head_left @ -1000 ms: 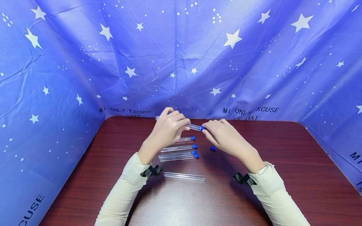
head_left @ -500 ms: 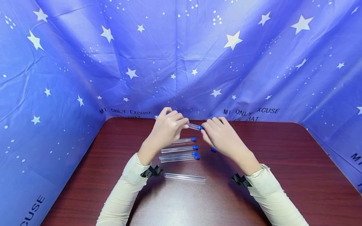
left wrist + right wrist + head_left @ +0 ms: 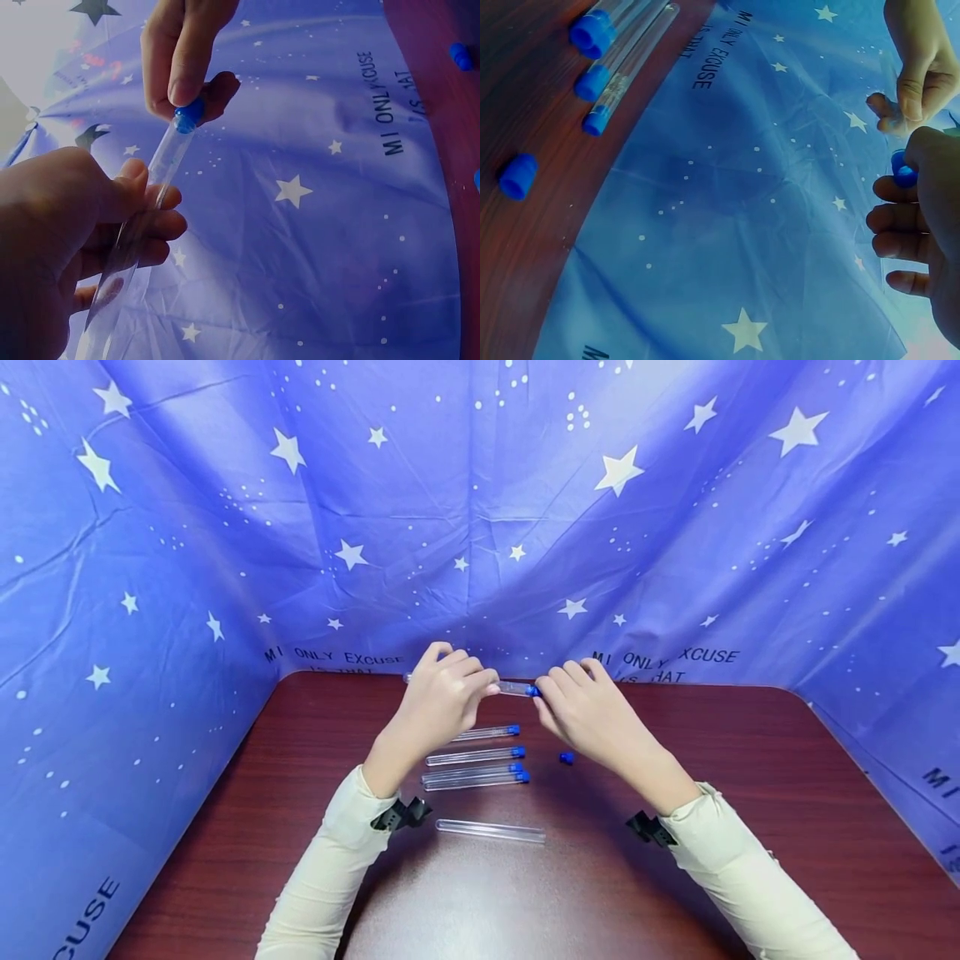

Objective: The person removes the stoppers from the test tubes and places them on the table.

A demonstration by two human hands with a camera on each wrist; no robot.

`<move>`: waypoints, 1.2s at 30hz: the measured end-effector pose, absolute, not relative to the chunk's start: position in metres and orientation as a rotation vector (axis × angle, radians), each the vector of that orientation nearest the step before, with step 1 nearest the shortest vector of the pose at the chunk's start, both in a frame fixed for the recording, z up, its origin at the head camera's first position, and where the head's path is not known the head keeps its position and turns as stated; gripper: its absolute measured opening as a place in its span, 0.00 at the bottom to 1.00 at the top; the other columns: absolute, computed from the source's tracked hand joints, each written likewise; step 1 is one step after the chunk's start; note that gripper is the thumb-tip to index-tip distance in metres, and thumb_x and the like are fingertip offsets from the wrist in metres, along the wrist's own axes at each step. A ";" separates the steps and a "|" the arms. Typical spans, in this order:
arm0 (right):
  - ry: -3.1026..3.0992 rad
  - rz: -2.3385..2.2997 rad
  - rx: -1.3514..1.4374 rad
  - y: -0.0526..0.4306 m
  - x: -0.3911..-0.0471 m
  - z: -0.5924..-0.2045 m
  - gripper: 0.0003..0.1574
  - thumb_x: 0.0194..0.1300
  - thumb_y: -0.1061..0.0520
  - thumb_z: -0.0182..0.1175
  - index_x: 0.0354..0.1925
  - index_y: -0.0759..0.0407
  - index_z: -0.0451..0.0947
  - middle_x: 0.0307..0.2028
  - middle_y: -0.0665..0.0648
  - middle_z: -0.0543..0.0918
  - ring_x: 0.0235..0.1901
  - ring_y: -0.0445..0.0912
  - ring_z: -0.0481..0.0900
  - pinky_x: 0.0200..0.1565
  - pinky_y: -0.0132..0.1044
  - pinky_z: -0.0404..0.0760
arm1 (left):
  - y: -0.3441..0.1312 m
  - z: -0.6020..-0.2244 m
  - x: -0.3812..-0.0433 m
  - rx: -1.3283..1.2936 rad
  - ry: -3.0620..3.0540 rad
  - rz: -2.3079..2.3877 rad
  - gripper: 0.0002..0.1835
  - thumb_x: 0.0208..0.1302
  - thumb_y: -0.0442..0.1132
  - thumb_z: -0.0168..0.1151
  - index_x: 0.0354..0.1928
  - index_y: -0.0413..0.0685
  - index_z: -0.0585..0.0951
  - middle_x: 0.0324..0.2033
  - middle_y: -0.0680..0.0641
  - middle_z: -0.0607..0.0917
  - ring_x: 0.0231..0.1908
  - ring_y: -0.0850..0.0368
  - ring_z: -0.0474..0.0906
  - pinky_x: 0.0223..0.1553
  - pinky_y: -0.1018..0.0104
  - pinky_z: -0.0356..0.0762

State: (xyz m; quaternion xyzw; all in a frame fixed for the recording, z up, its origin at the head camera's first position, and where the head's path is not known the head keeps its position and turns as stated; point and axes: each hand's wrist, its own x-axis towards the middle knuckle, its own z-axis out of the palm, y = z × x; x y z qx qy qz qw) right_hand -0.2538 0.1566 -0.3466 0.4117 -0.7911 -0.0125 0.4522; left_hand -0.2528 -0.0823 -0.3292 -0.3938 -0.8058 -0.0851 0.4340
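Above the far part of the table, my left hand [image 3: 446,697] grips a clear test tube [image 3: 169,159] by its body, thumb on one side and fingers on the other. My right hand [image 3: 592,710] pinches the blue cap [image 3: 190,115] at the tube's mouth between thumb and forefinger. In the left wrist view the cap's narrower part sits at the mouth; how deep it is in, I cannot tell. The right wrist view shows the same cap partly hidden by the thumb. The tube's rounded end sticks out beyond my left hand.
Several blue-capped test tubes [image 3: 472,757] lie in a column on the dark red table [image 3: 750,777]. Nearer me lies an uncapped tube [image 3: 491,831]. A loose blue cap [image 3: 566,758] lies right of the capped ones. A starry blue curtain [image 3: 420,510] surrounds the table.
My right hand and the capped end of the tube have risen slightly, so the tube lies more level. The left hand keeps nearly the same place. The things on the table have not moved.
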 end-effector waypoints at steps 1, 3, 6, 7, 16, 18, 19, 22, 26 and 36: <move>-1.953 -0.037 1.020 0.158 -0.253 -0.346 0.16 0.73 0.54 0.47 0.37 0.65 0.74 0.29 0.59 0.76 0.32 0.58 0.75 0.40 0.52 0.75 | -0.082 -0.329 -0.252 -0.982 -2.007 -0.213 0.07 0.69 0.40 0.65 0.35 0.49 0.89 0.27 0.52 0.88 0.30 0.55 0.81 0.49 0.56 0.75; -1.946 -0.040 1.025 0.160 -0.253 -0.346 0.17 0.74 0.54 0.47 0.39 0.66 0.75 0.29 0.59 0.77 0.32 0.58 0.75 0.40 0.52 0.75 | -0.081 -0.328 -0.251 -0.988 -2.009 -0.220 0.07 0.69 0.40 0.64 0.35 0.49 0.89 0.27 0.52 0.88 0.30 0.54 0.81 0.49 0.56 0.75; -1.943 -0.048 1.026 0.163 -0.251 -0.345 0.17 0.75 0.54 0.46 0.40 0.66 0.75 0.30 0.59 0.77 0.32 0.57 0.75 0.39 0.51 0.75 | -0.080 -0.327 -0.250 -0.992 -2.011 -0.235 0.07 0.69 0.40 0.65 0.35 0.49 0.89 0.27 0.52 0.88 0.30 0.54 0.80 0.48 0.56 0.75; -1.941 -0.046 1.027 0.164 -0.251 -0.345 0.18 0.75 0.54 0.46 0.40 0.66 0.75 0.30 0.59 0.77 0.32 0.57 0.75 0.39 0.51 0.75 | -0.080 -0.327 -0.249 -0.993 -2.013 -0.242 0.07 0.68 0.40 0.65 0.35 0.49 0.89 0.27 0.53 0.88 0.29 0.55 0.80 0.48 0.56 0.75; -2.033 0.024 1.013 0.177 -0.249 -0.344 0.22 0.77 0.51 0.43 0.43 0.66 0.78 0.32 0.60 0.81 0.34 0.58 0.77 0.41 0.51 0.74 | -0.077 -0.327 -0.250 -1.006 -2.021 -0.263 0.06 0.66 0.42 0.69 0.36 0.49 0.90 0.29 0.53 0.90 0.30 0.56 0.82 0.47 0.58 0.74; -2.065 0.065 1.008 0.180 -0.249 -0.344 0.23 0.76 0.51 0.42 0.43 0.66 0.78 0.33 0.61 0.82 0.34 0.58 0.77 0.41 0.51 0.74 | -0.077 -0.326 -0.249 -1.014 -2.036 -0.248 0.07 0.66 0.44 0.69 0.36 0.50 0.90 0.29 0.54 0.90 0.30 0.56 0.83 0.47 0.58 0.74; -2.077 0.082 1.006 0.181 -0.249 -0.344 0.23 0.76 0.51 0.42 0.43 0.66 0.78 0.33 0.61 0.82 0.34 0.57 0.77 0.41 0.51 0.73 | -0.077 -0.325 -0.249 -1.020 -2.047 -0.240 0.07 0.66 0.44 0.69 0.36 0.50 0.90 0.29 0.54 0.90 0.30 0.56 0.83 0.47 0.58 0.73; -2.098 0.109 1.012 0.185 -0.248 -0.346 0.22 0.76 0.51 0.43 0.43 0.65 0.78 0.33 0.60 0.82 0.34 0.57 0.77 0.39 0.49 0.72 | -0.077 -0.325 -0.247 -1.049 -2.094 -0.200 0.07 0.66 0.45 0.69 0.36 0.51 0.89 0.28 0.54 0.89 0.31 0.57 0.83 0.47 0.58 0.73; -2.120 0.103 1.036 0.190 -0.248 -0.349 0.20 0.75 0.51 0.44 0.41 0.64 0.77 0.31 0.58 0.80 0.32 0.55 0.76 0.37 0.47 0.70 | -0.077 -0.328 -0.244 -1.106 -2.189 -0.144 0.06 0.66 0.46 0.69 0.35 0.54 0.88 0.26 0.56 0.88 0.29 0.59 0.82 0.49 0.58 0.72; -2.207 -0.002 1.126 0.203 -0.248 -0.374 0.15 0.72 0.51 0.48 0.37 0.60 0.75 0.24 0.53 0.75 0.27 0.51 0.74 0.35 0.43 0.69 | -0.070 -0.348 -0.236 -1.272 -2.316 0.021 0.10 0.62 0.48 0.72 0.28 0.55 0.82 0.21 0.58 0.85 0.25 0.65 0.82 0.44 0.60 0.71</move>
